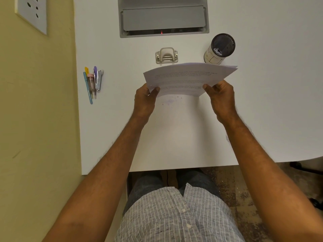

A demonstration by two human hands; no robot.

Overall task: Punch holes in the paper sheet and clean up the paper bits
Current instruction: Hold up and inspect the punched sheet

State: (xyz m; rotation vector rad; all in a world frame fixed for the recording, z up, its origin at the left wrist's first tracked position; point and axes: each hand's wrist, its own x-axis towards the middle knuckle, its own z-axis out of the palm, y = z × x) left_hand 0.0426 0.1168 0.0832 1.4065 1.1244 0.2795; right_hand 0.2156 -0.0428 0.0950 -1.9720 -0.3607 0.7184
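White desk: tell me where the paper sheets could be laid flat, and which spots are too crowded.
The widest bare patch of the white desk lies between the forearms, from the near edge up to the hands holding the printed paper sheets. The far-right side past the dark cylindrical cup is also bare. Crowded: around the metal hole punch and the pens at the left edge.

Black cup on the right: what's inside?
The black cup stands upright and open on the desk. Through its mouth, a small heap of white paper bits lies at the bottom. The rest of the interior is dark; nothing else can be made out.
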